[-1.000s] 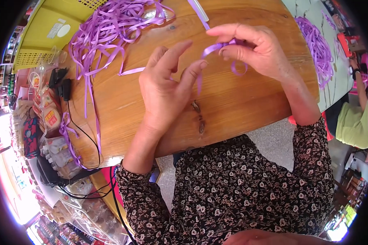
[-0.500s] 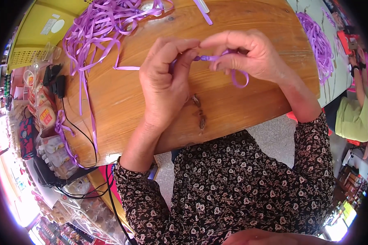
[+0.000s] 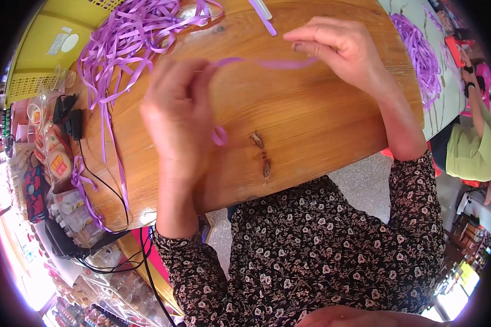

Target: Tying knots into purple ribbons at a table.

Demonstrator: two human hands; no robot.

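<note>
hands now drawn apart since the earlier frame, left hand (image 3: pixel 177 117) and right hand (image 3: pixel 341 49) each pinching one purple ribbon strip (image 3: pixel 267 63) taut above the wooden bench (image 3: pixel 311 125); ribbon heap (image 3: pixel 131 38) at far left appears unworked.

Bright daylight, fisheye edges, blurred hands

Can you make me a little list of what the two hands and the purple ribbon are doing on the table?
left hand: pinches one end of ribbon, raised over table
right hand: pinches the other end
ribbon: purple, stretched between both hands, tail curls below left hand
table: wooden
ribbon pile: purple, loose, far left of table
basket: yellow, beyond pile
</note>
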